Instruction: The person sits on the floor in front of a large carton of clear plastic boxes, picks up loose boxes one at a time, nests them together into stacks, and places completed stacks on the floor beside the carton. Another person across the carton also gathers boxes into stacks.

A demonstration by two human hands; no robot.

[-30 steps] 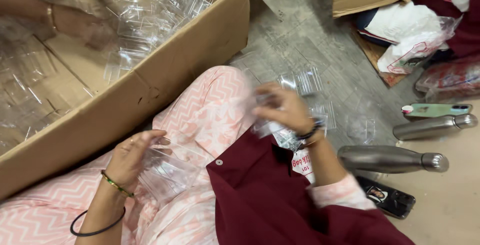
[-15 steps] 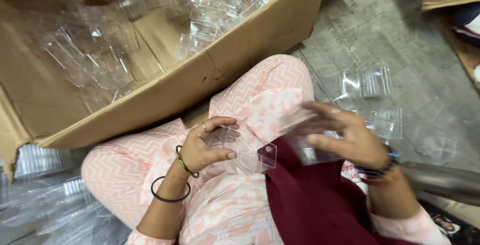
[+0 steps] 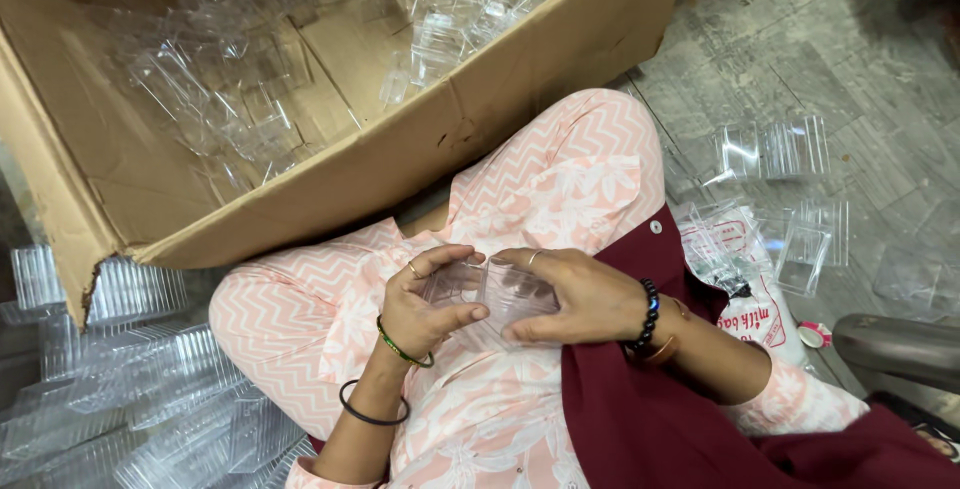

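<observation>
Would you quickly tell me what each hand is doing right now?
Left hand: closed on the clear plastic box, at its left end.
Right hand: closed on the same box, at its right end.

soft, even daylight, mostly sharp, with glare on clear plastic

the light is bright and diffuse, falling from above; shadows are faint, deepest under the cardboard box (image 3: 420,164) edge where it overhangs the lap. white glints scatter over the clear plastic pieces in the box (image 3: 470,9) and on the stacked trays (image 3: 130,389) at lower left, which look slightly smeared. the left hand (image 3: 425,299) and right hand (image 3: 570,299) are in focus. the grey floor (image 3: 850,59) reads flat, and the frame corners soften and stretch a little.
</observation>
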